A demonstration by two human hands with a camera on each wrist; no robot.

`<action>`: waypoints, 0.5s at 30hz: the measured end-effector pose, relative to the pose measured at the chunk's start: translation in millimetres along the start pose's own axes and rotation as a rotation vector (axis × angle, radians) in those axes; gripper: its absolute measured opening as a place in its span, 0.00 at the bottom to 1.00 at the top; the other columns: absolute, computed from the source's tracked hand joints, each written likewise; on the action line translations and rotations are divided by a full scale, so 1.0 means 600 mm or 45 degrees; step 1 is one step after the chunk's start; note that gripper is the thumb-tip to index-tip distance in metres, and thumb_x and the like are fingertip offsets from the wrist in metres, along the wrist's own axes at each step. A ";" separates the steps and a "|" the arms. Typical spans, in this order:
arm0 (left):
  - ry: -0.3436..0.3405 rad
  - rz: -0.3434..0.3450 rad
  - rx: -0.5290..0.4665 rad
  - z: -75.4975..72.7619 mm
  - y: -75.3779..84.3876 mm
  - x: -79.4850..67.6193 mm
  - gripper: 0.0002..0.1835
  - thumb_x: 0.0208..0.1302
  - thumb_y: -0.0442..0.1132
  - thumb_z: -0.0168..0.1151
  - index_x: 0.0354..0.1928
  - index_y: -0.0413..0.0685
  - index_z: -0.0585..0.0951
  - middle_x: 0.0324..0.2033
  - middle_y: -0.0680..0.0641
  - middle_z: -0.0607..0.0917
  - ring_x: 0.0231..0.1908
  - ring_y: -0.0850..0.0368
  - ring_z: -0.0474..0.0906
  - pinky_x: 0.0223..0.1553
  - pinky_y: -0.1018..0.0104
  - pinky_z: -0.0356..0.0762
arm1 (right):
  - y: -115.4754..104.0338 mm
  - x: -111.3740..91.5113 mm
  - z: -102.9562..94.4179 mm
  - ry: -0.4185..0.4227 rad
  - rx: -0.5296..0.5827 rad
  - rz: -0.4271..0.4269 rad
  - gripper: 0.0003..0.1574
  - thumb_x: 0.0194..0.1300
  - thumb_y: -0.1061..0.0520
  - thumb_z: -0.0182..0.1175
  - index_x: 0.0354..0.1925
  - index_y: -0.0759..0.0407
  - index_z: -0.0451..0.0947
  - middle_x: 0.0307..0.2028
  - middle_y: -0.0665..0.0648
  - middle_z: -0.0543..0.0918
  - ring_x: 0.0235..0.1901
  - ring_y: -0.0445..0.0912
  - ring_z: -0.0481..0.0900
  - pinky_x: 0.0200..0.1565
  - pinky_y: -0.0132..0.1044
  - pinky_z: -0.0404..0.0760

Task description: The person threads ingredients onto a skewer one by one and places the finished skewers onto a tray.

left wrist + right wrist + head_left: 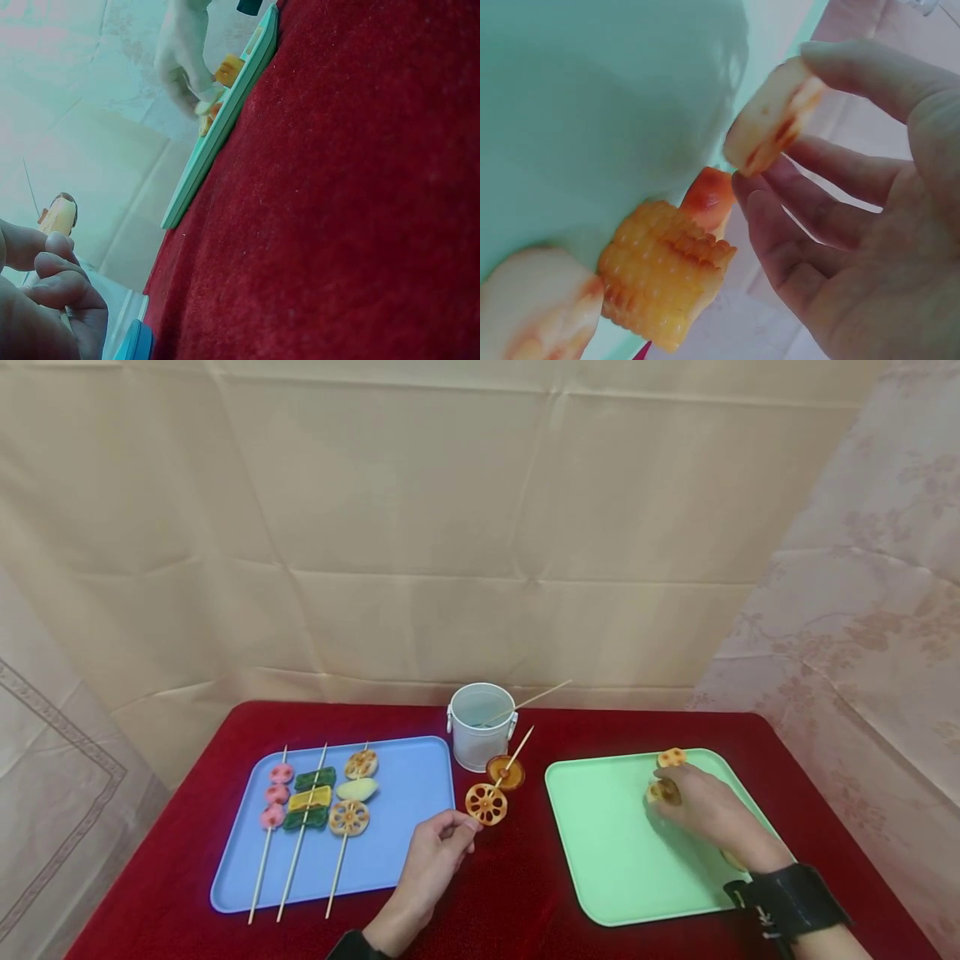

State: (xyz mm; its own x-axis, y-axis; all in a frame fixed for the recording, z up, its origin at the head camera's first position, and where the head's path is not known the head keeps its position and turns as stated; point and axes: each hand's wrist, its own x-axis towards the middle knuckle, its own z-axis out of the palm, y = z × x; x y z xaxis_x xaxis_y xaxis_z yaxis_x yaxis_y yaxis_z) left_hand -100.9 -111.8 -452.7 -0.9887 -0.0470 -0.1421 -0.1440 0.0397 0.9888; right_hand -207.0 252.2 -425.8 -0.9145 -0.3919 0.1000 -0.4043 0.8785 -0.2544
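Red, plush-covered bench (pixel 525 902): smooth green tray (pixel 615 860) at right, blue tray (pixel 408 777) at left, white pail (pixel 480 752) between. Left hand (pixel 438 852) pinches a thin pale skewer (pixel 521 742), in front of the pail; threaded on it, a browned lotus slice (pixel 486 804), flat, round, pierced with holes, and a brown disc (pixel 513 777) beyond. Right hand (pixel 708 806) grips, between thumb and fingers, a thick off-white piece (pixel 769 116), scorched in streaks, at the green tray. Near it: kernel-textured yellow corn (pixel 664 270), a glossy orange-red piece (pixel 709 196).
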 end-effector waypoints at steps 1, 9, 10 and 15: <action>0.002 0.002 0.001 0.000 0.000 0.000 0.12 0.65 0.36 0.56 0.39 0.31 0.80 0.21 0.52 0.77 0.18 0.64 0.66 0.19 0.75 0.63 | -0.001 0.002 -0.001 0.024 0.010 -0.001 0.25 0.52 0.53 0.70 0.46 0.66 0.81 0.38 0.58 0.83 0.37 0.51 0.77 0.37 0.47 0.76; 0.005 0.022 0.009 0.001 -0.004 0.001 0.14 0.66 0.38 0.57 0.39 0.30 0.80 0.20 0.52 0.76 0.17 0.64 0.64 0.18 0.74 0.61 | -0.015 0.010 -0.009 0.096 0.201 0.082 0.24 0.60 0.39 0.63 0.43 0.57 0.82 0.36 0.52 0.83 0.36 0.49 0.81 0.34 0.43 0.75; 0.002 0.020 0.008 0.001 -0.004 0.001 0.14 0.66 0.38 0.57 0.39 0.30 0.80 0.20 0.52 0.76 0.17 0.64 0.64 0.18 0.74 0.61 | -0.018 0.010 -0.009 0.094 0.240 0.115 0.28 0.61 0.37 0.61 0.46 0.57 0.82 0.38 0.53 0.83 0.38 0.49 0.81 0.35 0.43 0.75; -0.008 0.005 0.007 0.000 -0.005 0.002 0.14 0.66 0.39 0.57 0.40 0.30 0.80 0.20 0.52 0.76 0.18 0.63 0.65 0.19 0.74 0.62 | -0.037 0.016 -0.005 0.028 0.609 0.293 0.40 0.65 0.33 0.53 0.56 0.65 0.76 0.43 0.59 0.81 0.35 0.48 0.84 0.37 0.39 0.79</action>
State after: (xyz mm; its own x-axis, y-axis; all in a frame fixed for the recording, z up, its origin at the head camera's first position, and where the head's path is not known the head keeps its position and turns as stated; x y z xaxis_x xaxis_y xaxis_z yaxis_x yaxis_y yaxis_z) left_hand -101.6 -112.2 -455.9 -0.9896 -0.0406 -0.1383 -0.1401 0.0456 0.9891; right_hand -206.7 229.8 -416.7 -0.9811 -0.1932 0.0089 -0.1472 0.7163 -0.6821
